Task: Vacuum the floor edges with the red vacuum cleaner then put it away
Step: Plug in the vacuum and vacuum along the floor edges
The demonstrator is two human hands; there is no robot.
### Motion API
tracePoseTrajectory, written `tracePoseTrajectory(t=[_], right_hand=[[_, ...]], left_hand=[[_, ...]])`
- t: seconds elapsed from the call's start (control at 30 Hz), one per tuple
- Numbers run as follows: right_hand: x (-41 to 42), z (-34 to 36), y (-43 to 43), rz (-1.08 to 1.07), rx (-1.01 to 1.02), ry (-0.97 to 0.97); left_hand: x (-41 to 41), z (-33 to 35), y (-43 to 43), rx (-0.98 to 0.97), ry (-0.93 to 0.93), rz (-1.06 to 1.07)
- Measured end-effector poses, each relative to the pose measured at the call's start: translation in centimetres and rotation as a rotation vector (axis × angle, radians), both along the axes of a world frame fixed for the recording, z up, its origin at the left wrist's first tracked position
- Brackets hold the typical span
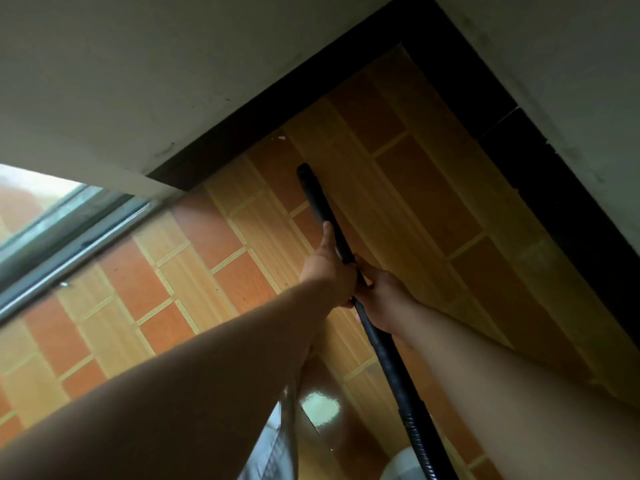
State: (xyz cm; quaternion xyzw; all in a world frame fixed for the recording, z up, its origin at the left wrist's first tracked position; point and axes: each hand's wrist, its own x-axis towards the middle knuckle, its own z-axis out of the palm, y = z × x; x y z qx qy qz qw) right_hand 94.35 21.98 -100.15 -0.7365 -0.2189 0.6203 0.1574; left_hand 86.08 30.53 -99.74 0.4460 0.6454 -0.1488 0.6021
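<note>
A black vacuum wand slants across the orange and tan tiled floor, its tip a short way from the dark skirting near the room's corner. My left hand grips the wand with the thumb along it. Just behind it my right hand holds the same tube where it joins the ribbed black hose, which runs down to the frame's bottom edge. The red vacuum body is out of view.
White walls meet at the corner with dark skirting along both. A sliding door track and glass lie at left. A small white scrap sits by the skirting. A pale round object is at the bottom.
</note>
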Motion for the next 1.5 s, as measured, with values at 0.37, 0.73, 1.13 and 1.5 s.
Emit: tracePoseTrajectory(t=[0.37, 0.73, 1.13, 1.5], right_hand=[[-0.3, -2.1, 4.1, 0.014, 0.039, -0.049], [-0.6, -1.9, 5.5, 0.006, 0.062, -0.072], [-7.2, -1.8, 4.7, 0.036, 0.000, 0.065], [-7.4, -1.5, 5.1, 0.053, 0.048, 0.059]], left_hand=[[-0.9, -1.4, 3.6, 0.057, -0.065, 0.071], [-0.6, -1.2, 5.1, 0.082, -0.061, 0.039], [-7.6, -1.3, 2.4, 0.111, 0.118, 0.103], [-8.1, -1.7, 3.1, 0.118, 0.072, 0.129]])
